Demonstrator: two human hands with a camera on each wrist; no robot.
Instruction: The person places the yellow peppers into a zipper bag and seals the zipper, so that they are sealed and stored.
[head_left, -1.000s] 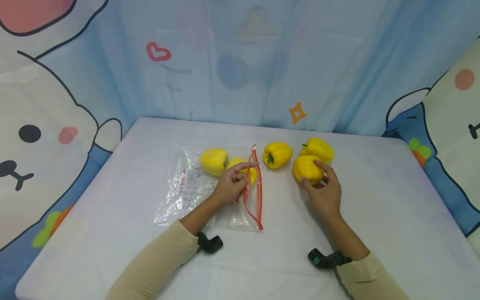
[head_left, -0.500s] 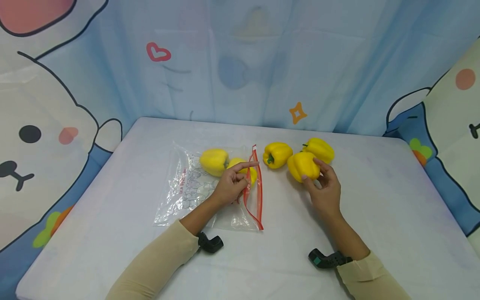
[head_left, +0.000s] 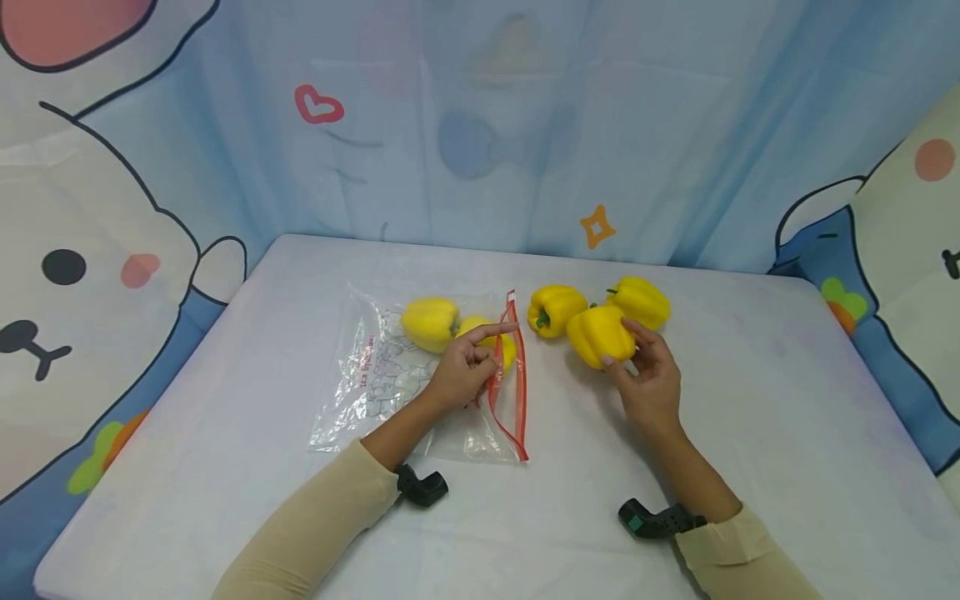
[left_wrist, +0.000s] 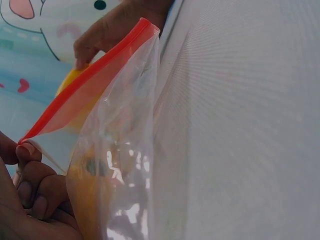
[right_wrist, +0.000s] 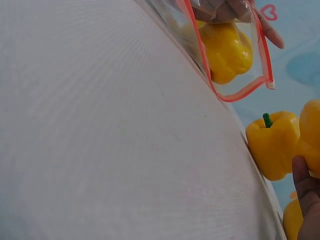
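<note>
A clear zip bag [head_left: 465, 433] with a red-edged mouth lies on the table, its mouth facing right and held apart. Two yellow bell peppers sit inside it; one pepper [head_left: 430, 324] is in plain view, the other [right_wrist: 227, 52] partly behind my left hand. My left hand [head_left: 463, 371] pinches the bag's upper edge, its index finger stretched along the mouth. To the right, my right hand [head_left: 651, 379] grips a yellow bell pepper [head_left: 598, 336] between thumb and fingers. Behind that one, two more yellow peppers rest: one [head_left: 557, 310] nearer the bag, one [head_left: 639, 302] farther right.
The white-covered table [head_left: 570, 517] ends at a blue printed curtain [head_left: 480, 167] along its back edge. Printed cartoon animals flank it on both sides. A black camera mount sits on each wrist.
My right hand has turned the pepper so its stem faces the back, and shifted it left toward the bag. The left hand and bag hold still.
</note>
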